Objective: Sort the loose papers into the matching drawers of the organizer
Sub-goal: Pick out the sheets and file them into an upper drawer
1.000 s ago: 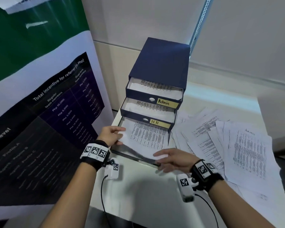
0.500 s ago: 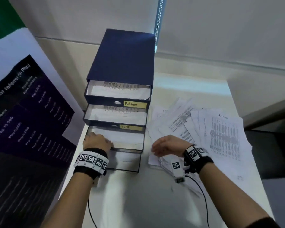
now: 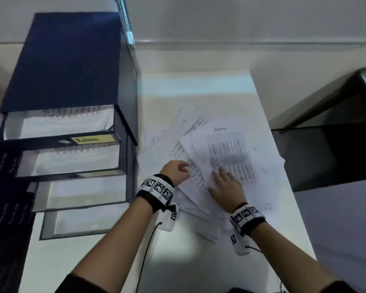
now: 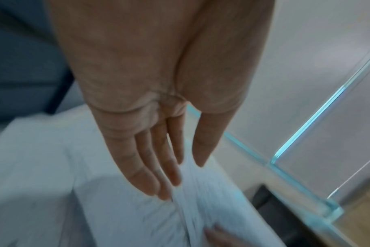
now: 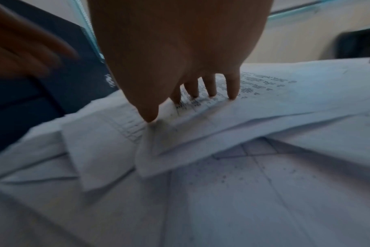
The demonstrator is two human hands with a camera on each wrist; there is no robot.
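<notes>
- The loose papers (image 3: 230,157) are seen from the head view fanned over the right half of the white table (image 3: 118,261), just right of the dark blue organizer (image 3: 68,64).
- Three drawers are shown pulled out toward the viewer in steps; the top drawer (image 3: 57,123) and the drawers below it each hold white sheets, and a yellow label (image 3: 93,138) reading "Admin" is fixed to its front.
- The topmost sheet (image 3: 228,151), headed "Admin", is laid with its long axis running away from the viewer and tilted a little to the left, its heading at the far end.
- The right hand (image 3: 225,188) is laid flat on that sheet; only the right wrist view shows its straight fingers (image 5: 209,86) and thumb pressed tip-down on the print, with the stack bowed up beneath them.
- The left hand (image 3: 175,171) is seen from above at the left edge of the fan with its fingers bent; whether a sheet is pinched is not clear there.
- In the left wrist view the fingers (image 4: 156,167) are extended and relaxed, tips at the raised paper edges (image 4: 188,208), nothing being gripped.
- A glass partition edge (image 4: 319,112) is recorded only in the left wrist view.
</notes>
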